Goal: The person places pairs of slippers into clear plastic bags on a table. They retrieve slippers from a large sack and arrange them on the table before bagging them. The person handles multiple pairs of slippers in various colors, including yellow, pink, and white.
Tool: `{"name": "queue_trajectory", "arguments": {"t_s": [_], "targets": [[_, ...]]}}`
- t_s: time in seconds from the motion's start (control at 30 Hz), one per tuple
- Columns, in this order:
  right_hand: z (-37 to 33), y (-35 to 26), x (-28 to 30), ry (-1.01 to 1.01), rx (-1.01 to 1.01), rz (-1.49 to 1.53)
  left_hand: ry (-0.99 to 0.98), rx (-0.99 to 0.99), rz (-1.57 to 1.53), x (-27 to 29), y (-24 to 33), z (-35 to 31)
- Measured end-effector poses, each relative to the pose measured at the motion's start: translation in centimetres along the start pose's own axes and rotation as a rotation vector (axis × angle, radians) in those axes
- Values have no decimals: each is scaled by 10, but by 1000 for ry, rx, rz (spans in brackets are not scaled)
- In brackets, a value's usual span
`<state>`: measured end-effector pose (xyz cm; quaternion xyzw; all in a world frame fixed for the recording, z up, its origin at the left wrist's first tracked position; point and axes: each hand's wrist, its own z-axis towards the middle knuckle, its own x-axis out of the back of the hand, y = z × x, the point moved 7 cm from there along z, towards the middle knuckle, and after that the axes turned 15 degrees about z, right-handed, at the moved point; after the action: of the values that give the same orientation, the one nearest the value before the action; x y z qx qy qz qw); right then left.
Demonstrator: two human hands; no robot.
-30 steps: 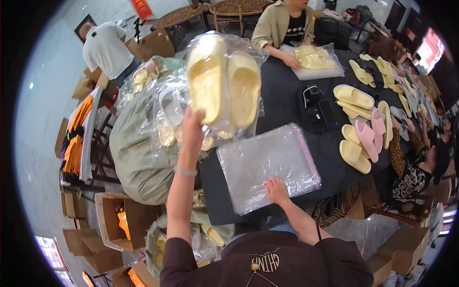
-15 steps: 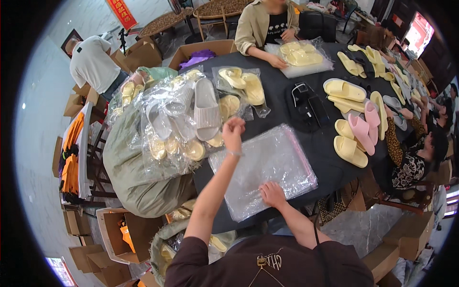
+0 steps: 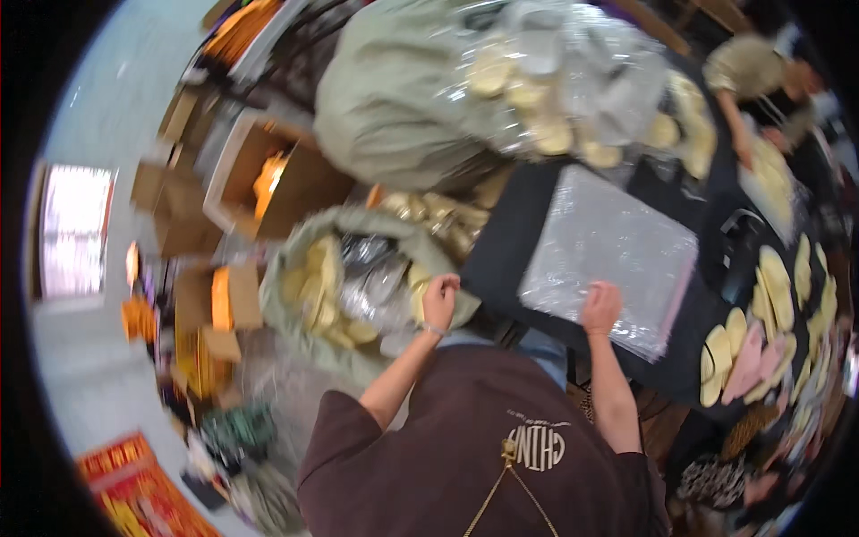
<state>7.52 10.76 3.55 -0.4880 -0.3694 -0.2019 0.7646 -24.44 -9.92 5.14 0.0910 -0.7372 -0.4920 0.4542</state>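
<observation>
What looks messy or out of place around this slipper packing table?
The stack of clear plastic bags lies askew on the black table, its near corner past the edge under the right hand. The left hand hangs over the open green sack of bagged yellow slippers. Nothing looks spilled.

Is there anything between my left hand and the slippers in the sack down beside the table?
Nothing visible. Your left hand is already at the open mouth of the sack, right over the bagged slippers. Your right hand rests on the plastic bags on the table.
</observation>
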Motion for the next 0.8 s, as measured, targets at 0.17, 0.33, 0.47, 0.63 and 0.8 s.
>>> {"name": "queue_trajectory", "arguments": {"t_s": [0.17, 0.33, 0.47, 0.63, 0.8], "targets": [[-2, -5, -4, -36, 31, -55, 232, 399, 87, 49, -165, -43], [2, -10, -5, -35, 99, -76, 274, 735, 185, 45, -272, -95], [2, -13, -8, -37, 115, -100, 249, 891, 57, 39, -312, -104], [0, -12, -10, -32, 140, -98, 193, 1020, -266, 32, -330, -96], [0, -10, -12, -48, 138, -110, 211, 1034, -372, 36, -335, -74]]}}
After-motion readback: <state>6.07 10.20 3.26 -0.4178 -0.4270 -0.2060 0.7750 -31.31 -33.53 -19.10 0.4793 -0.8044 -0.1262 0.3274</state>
